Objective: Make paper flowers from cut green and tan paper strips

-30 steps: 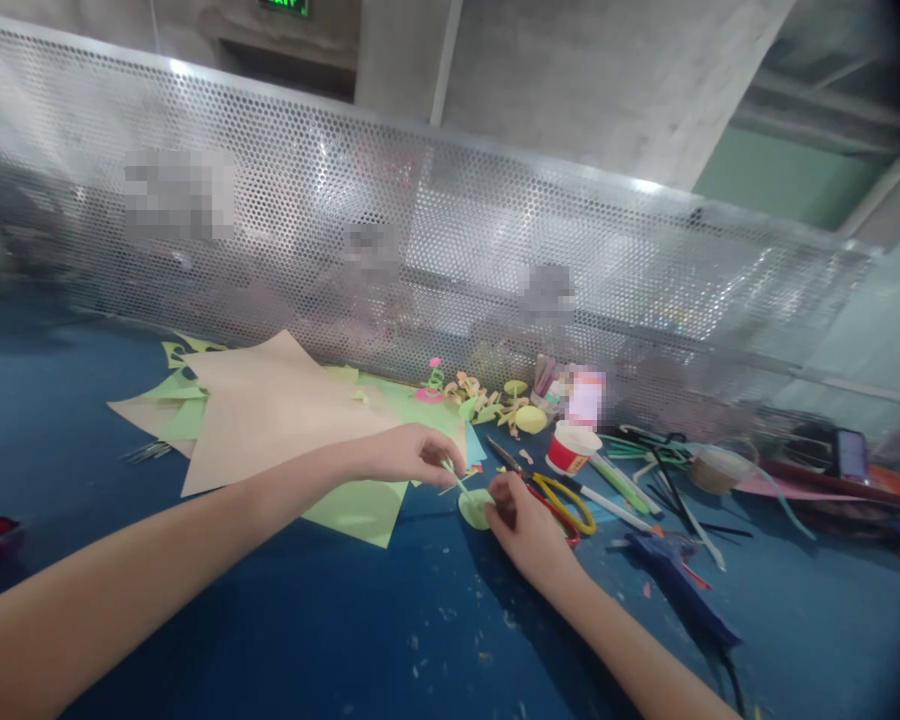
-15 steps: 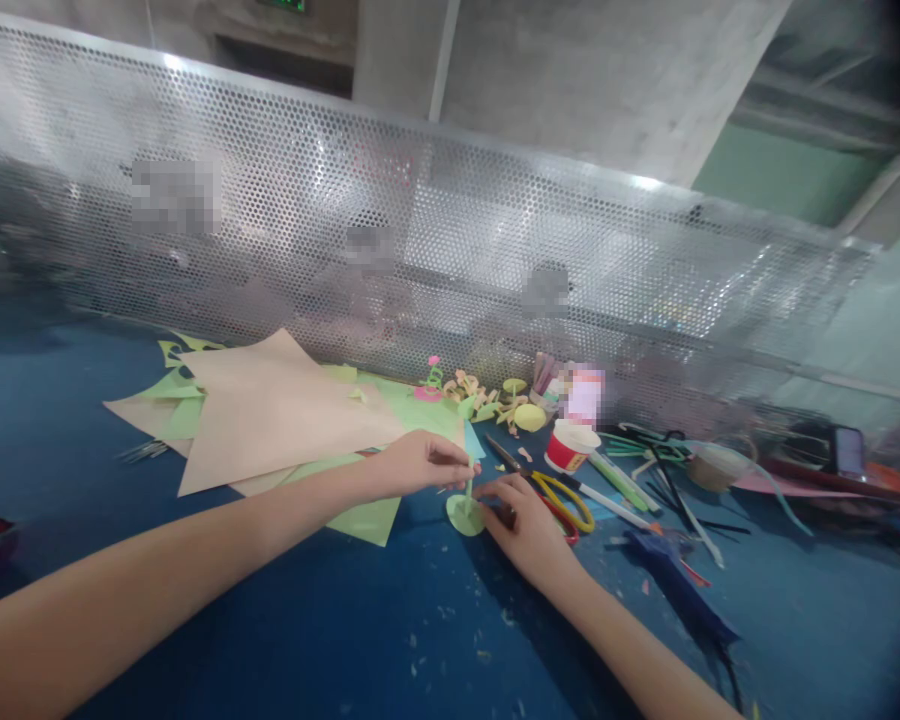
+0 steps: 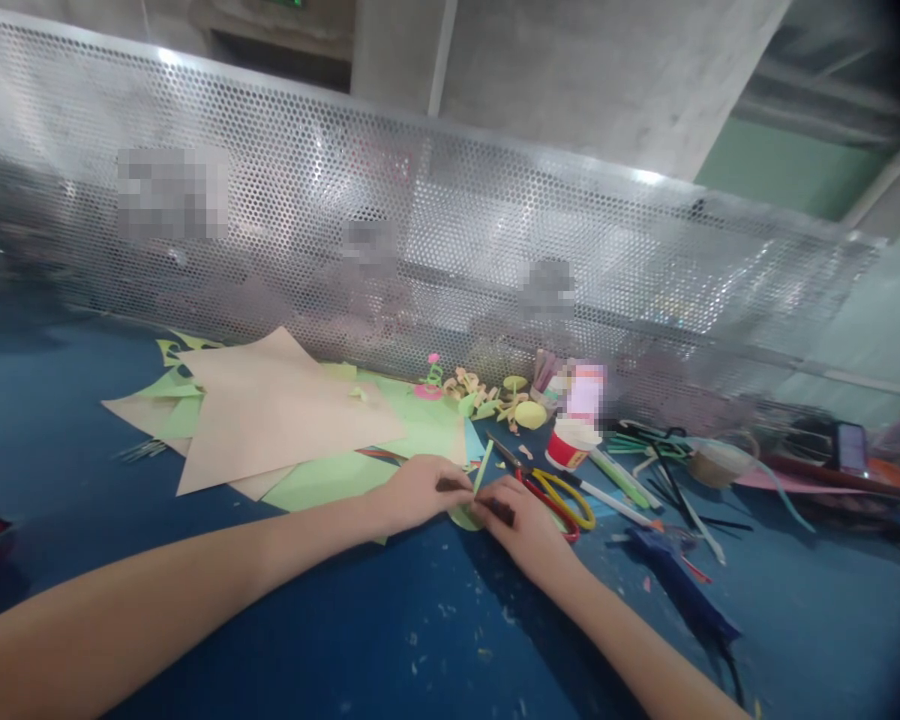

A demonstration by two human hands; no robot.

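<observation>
My left hand (image 3: 420, 492) is closed in a pinch on a thin green paper strip (image 3: 483, 468) that stands up and leans right. Its lower end meets a small round green paper disc (image 3: 461, 518) lying on the blue table (image 3: 345, 620). My right hand (image 3: 523, 522) rests just right of the disc with its fingers curled, pressing on the disc's edge. The two hands nearly touch over the disc, which is mostly hidden by them.
Tan and green paper sheets (image 3: 277, 415) lie to the left behind my left hand. Yellow-handled scissors (image 3: 562, 495), a red-and-white cup (image 3: 574, 445), pens and small paper shapes (image 3: 495, 398) crowd the right. A perforated metal screen (image 3: 420, 230) runs along the table's back.
My left hand has dropped lower and nearer to my right hand. The green strip, upright on the disc before, now leans right with its base between the fingers.
</observation>
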